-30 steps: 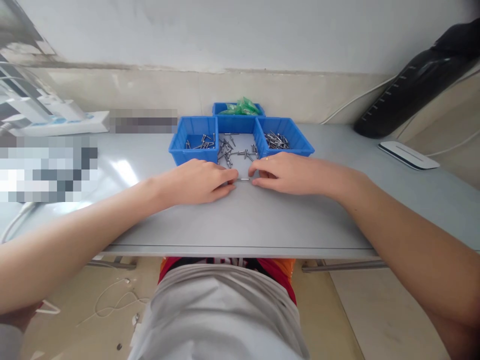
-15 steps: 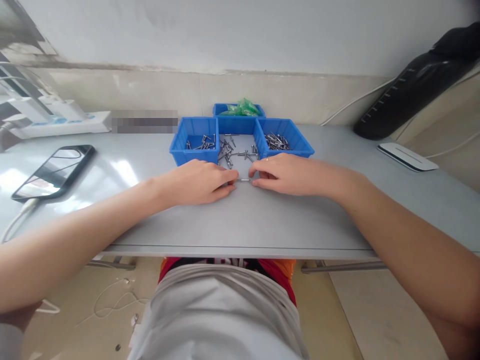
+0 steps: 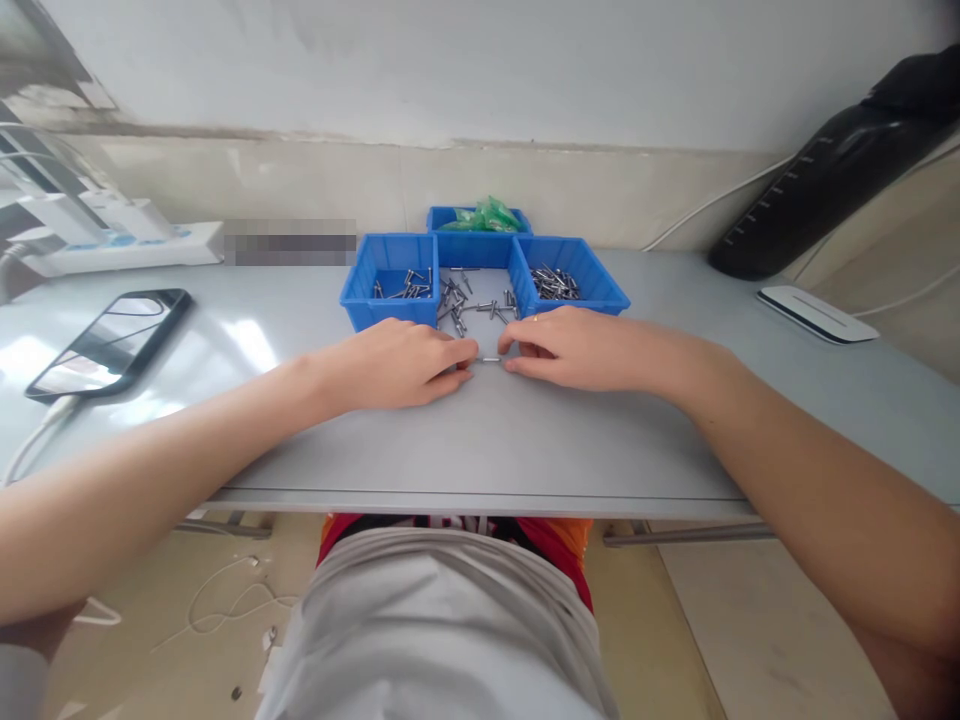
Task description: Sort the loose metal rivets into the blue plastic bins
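Observation:
A small, slim silver metal pin point(image 3: 491, 360) lies level between my two hands, just above or on the grey table. My left hand point(image 3: 409, 362) has thumb and fingers closed at the pin's left end. At the other end, my right hand point(image 3: 574, 347) pinches with curled fingers; its exact contact is partly hidden. Behind the hands, several loose metal pins point(image 3: 453, 300) are scattered on the tabletop. The left blue bin point(image 3: 390, 312) contains several similar pieces, and the right blue bin point(image 3: 611, 290) holds a denser pile of them.
A rear blue bin point(image 3: 480, 248) with green plastic bags point(image 3: 489, 214) stands by the wall. At left are a phone point(image 3: 109, 345) on a cable and a white power strip point(image 3: 172, 250). A black bottle point(image 3: 817, 185) and a flat white device point(image 3: 816, 313) sit at right.

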`<state>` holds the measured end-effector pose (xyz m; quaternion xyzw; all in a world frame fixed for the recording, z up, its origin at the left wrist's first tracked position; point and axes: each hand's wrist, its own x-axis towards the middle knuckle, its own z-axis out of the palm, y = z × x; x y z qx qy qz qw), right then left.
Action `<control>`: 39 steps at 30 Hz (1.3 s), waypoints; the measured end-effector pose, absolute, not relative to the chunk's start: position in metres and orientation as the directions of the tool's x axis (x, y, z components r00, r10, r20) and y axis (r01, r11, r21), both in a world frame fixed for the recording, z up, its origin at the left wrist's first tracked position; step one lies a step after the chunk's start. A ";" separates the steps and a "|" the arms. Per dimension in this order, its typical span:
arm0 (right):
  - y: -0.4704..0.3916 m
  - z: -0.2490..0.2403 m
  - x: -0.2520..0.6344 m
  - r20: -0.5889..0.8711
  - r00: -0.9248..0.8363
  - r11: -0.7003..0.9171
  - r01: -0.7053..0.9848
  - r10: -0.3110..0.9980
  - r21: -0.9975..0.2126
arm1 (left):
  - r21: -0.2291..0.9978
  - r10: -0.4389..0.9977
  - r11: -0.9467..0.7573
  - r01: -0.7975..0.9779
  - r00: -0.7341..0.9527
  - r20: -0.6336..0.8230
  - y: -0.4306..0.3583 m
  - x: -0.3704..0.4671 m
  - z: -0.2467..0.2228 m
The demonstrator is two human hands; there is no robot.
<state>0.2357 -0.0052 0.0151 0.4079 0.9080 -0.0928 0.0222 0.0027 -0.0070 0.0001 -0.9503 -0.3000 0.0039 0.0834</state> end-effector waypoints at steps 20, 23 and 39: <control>-0.006 0.016 0.235 -0.112 -0.663 0.647 0.748 0.740 -0.150 | -0.167 0.575 -0.803 0.572 0.818 0.035 -0.007 0.003 0.000; -0.006 0.015 0.235 -0.108 -0.663 0.646 0.748 0.741 -0.153 | -0.166 0.582 -0.799 0.578 0.813 0.028 -0.007 0.003 0.000; -0.005 0.015 0.237 -0.116 -0.658 0.640 0.751 0.744 -0.160 | -0.155 0.573 -0.806 0.571 0.819 0.039 -0.007 0.003 0.000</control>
